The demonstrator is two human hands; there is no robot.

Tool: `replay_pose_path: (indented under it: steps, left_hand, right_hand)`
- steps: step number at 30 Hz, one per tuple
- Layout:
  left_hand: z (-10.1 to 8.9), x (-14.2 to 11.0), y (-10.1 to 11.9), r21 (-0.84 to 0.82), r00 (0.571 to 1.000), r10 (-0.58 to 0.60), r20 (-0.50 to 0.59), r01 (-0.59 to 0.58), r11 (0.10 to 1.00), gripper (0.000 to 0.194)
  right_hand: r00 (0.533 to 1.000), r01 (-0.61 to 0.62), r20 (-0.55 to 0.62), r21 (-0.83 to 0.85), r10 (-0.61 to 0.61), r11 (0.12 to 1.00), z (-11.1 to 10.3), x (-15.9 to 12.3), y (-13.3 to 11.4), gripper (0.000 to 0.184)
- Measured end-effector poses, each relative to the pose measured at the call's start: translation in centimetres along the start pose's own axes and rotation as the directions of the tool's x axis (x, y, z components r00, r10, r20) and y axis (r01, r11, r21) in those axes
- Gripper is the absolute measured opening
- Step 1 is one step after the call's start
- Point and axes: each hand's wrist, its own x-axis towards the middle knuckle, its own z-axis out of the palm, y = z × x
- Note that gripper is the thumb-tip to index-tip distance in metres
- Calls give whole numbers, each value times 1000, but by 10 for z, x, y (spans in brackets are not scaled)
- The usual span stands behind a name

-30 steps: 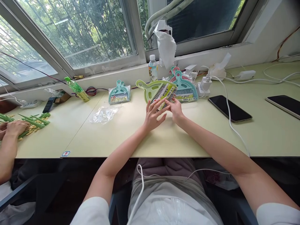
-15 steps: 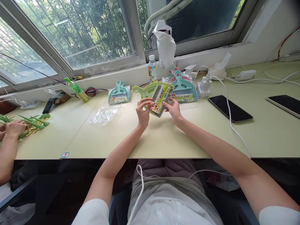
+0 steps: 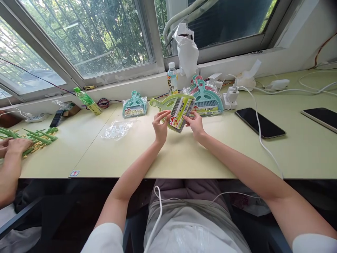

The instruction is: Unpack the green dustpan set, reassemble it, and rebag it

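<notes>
The table (image 3: 184, 158) spreads under both hands. Beyond the right hand (image 3: 195, 123) lies a teal dustpan stack (image 3: 206, 98); a phone (image 3: 259, 122) lies well to its right. Left of the left hand (image 3: 159, 127) lies a clear bag (image 3: 117, 129). Both hands are closed on a green dustpan set (image 3: 176, 107), lifted off the table between them, fingers pinching its labelled brush (image 3: 181, 113).

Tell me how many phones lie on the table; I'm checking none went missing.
2 for certain: one phone right of the hands, cabled, and a second phone at the right edge. A dark device far left may be another.
</notes>
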Motion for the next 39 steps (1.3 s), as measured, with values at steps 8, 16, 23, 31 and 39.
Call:
replay_pose_path:
  steps: [8, 16, 23, 31, 39]
  left_hand:
    - [0, 0, -1, 52, 999, 42, -1, -42, 998, 27]
    - [2, -2, -4, 76, 996, 73, 57, -78, 994, 30]
    - [-3, -6, 35, -111, 977, -120, 176, 141, 984, 43]
    - [-28, -92, 157, -78, 832, -47, 553, 107, 991, 44]
    - [-29, -111, 189, -7, 837, -1, 548, 6, 1000, 37]
  right_hand:
    - [1000, -8, 13, -15, 8, 1000, 2, -1, 3, 51]
    - [1000, -11, 20, 0, 11, 1000, 3, -3, 4, 49]
    - [1000, -18, 9, -10, 19, 1000, 3, -2, 3, 42]
    - [1000, -14, 17, -50, 15, 999, 3, 1, 10, 37]
    - [999, -9, 31, -92, 12, 996, 1, 2, 11, 36]
